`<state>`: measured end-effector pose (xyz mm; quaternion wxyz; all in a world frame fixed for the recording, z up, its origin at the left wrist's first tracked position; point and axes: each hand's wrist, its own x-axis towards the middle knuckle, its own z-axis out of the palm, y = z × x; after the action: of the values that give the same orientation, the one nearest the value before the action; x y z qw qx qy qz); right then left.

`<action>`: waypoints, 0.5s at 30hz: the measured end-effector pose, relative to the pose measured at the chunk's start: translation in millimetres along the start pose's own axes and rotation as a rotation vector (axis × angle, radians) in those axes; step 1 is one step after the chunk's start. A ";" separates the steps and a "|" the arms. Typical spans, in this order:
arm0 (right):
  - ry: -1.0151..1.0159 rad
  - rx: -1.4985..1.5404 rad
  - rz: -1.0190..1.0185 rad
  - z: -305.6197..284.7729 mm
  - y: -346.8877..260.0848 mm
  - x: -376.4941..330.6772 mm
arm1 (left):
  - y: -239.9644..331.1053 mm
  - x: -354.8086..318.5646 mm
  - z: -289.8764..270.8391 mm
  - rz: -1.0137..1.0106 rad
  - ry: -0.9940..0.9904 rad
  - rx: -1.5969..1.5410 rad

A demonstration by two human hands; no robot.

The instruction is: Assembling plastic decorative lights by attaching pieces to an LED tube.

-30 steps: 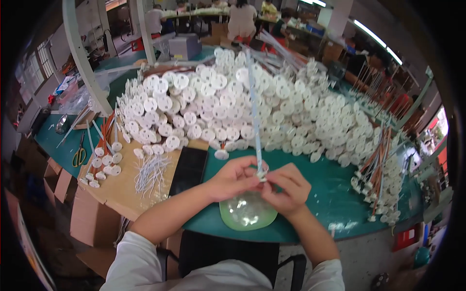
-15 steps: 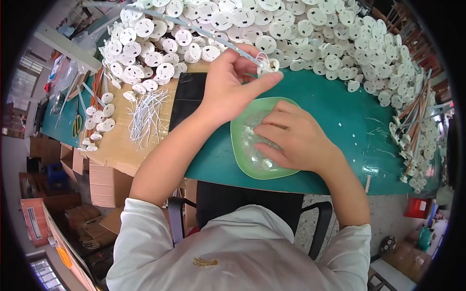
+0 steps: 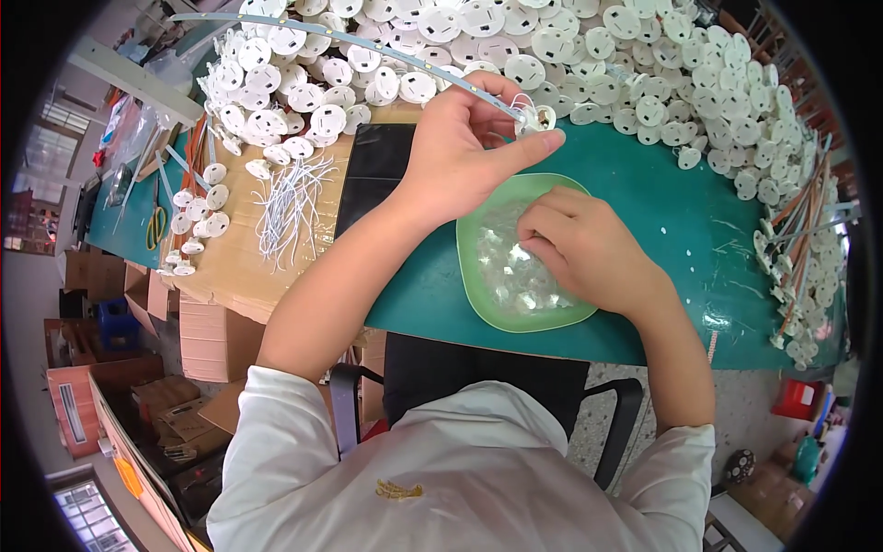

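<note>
One thin, curved strip (image 3: 340,35)

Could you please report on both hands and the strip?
Left hand holding white fitting, strip extending leftward. Right hand over green bowl, grip unclear. White discs beyond.

Wears loose, pale grey-white shirt (image 3: 497,465), thin-looking, softly creased across front. Carries small gold mark (image 3: 398,489) on left chest, irregular in shape, detail too small to tell. Has matching short left sleeve (image 3: 278,446) and right sleeve (image 3: 676,469), both wide, rumpled and plain-edged. Leaves left forearm (image 3: 354,281), right forearm (image 3: 676,340), left hand (image 3: 460,156) and right hand (image 3: 589,253) bare.
</note>
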<state>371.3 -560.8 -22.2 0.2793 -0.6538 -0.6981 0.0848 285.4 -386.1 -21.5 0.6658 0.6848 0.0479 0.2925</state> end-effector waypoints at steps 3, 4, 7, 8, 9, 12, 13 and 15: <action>-0.051 0.063 0.076 -3.2 -3.7 1.2 | 1.3 0.5 -1.5 -0.028 -0.005 0.006; 0.040 0.048 -0.005 -2.5 -6.0 2.2 | 2.4 0.4 -1.1 -0.040 -0.007 -0.011; 0.056 0.013 -0.071 -1.4 -7.8 -1.0 | 1.8 -0.2 1.1 -0.042 -0.011 -0.021; -0.020 -0.006 -0.054 -1.6 -7.3 -2.2 | 1.3 -0.3 1.8 -0.033 -0.012 -0.016; -0.018 -0.007 -0.054 -2.8 -6.0 -2.4 | 1.6 -0.8 2.7 -0.032 -0.013 -0.015; -0.063 0.020 -0.071 -6.9 -3.3 -1.7 | 2.7 -1.5 4.3 -0.035 -0.038 -0.032; -0.035 0.074 -0.048 -7.8 -3.3 -1.4 | 2.9 -1.3 3.8 -0.033 -0.042 -0.048; -0.005 0.127 -0.028 -10.4 -5.1 0.3 | 4.3 -0.8 1.9 -0.030 -0.048 -0.062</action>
<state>372.1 -563.7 -11.0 0.3197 -0.6246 -0.7012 0.1265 284.3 -388.6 -17.6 0.6920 0.6697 0.0330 0.2674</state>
